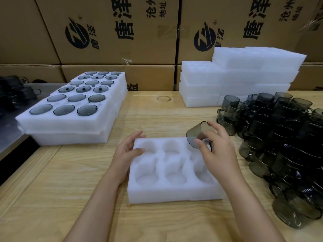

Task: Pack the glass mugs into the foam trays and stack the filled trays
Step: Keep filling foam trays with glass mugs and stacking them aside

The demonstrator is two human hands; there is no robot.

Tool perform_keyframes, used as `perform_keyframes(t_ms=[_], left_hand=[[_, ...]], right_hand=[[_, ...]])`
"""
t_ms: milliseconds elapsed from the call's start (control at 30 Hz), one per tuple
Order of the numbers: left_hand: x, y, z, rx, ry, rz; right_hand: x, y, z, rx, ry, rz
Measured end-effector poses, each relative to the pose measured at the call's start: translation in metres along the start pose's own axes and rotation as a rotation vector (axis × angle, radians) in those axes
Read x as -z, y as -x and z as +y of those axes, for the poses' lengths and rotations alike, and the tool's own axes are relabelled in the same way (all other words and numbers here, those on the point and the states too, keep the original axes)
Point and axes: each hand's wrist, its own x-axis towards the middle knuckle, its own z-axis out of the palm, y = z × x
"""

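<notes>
The tabletop [87, 180] is pale, knotty pine with a faint ring stain toward the back. Behind it rises a wall of brown cardboard cartons [113, 32] printed with a black logo and large Chinese characters. On the left the wood meets a lower, grey metal surface [10, 137], where more dark glassware [15, 91] sits, too blurred to make out.

A white foam tray [174, 194] with six round pockets lies near the front edge. The left hand [125, 152] rests against its left side, fingers loose and spread, the thumb on the rim. The right hand [218, 154] holds a smoky glass mug [195, 135], fingers and thumb curled round it. The mug is tilted, its mouth turned left, just above the tray's far-right pocket.

To the right, a heaped pile of grey mugs [279, 137] spreads along the tabletop. Behind it, against the cartons, stand stacked foam trays [236, 75]. At the far left, filled trays [73, 123] lie two layers deep, grey glass showing in rows of three.
</notes>
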Motion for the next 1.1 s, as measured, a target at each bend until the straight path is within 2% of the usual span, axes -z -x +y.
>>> perform_keyframes(t_ms=[133, 233, 267, 333, 400, 500, 667, 767, 900, 1100], left_hand=[[-0.002, 0.002, 0.005, -0.014, 0.023, 0.028], [-0.009, 0.008, 0.020, -0.182, -0.222, 0.076], [-0.015, 0.010, 0.027, -0.253, -0.332, 0.045], [-0.033, 0.013, 0.041, -0.312, -0.518, -0.138], [-0.059, 0.014, 0.048, -0.245, -0.682, -0.353], [-0.093, 0.009, 0.045, -0.172, -0.842, -0.512], [-0.103, -0.001, 0.038, -0.175, -0.835, -0.448], [-0.103, -0.001, 0.032, -0.274, -0.977, -0.388], [-0.107, -0.001, 0.027, -0.408, -1.178, -0.326], [-0.105, -0.003, 0.022, -0.377, -1.086, -0.311]], right_hand=[[0.004, -0.001, 0.000, -0.100, -0.166, -0.025], [0.004, 0.000, -0.002, -0.122, -0.244, 0.014], [0.004, 0.001, -0.004, -0.118, -0.264, 0.031], [0.003, 0.000, -0.004, -0.122, -0.285, 0.059], [0.003, 0.000, -0.003, -0.139, -0.278, 0.080], [0.003, 0.000, -0.001, -0.147, -0.242, 0.093], [0.002, 0.001, 0.003, -0.173, -0.282, 0.093], [0.002, 0.002, 0.004, -0.196, -0.282, 0.100], [0.001, 0.002, 0.007, -0.145, -0.128, 0.103], [-0.001, 0.002, 0.005, -0.137, 0.021, 0.082]])
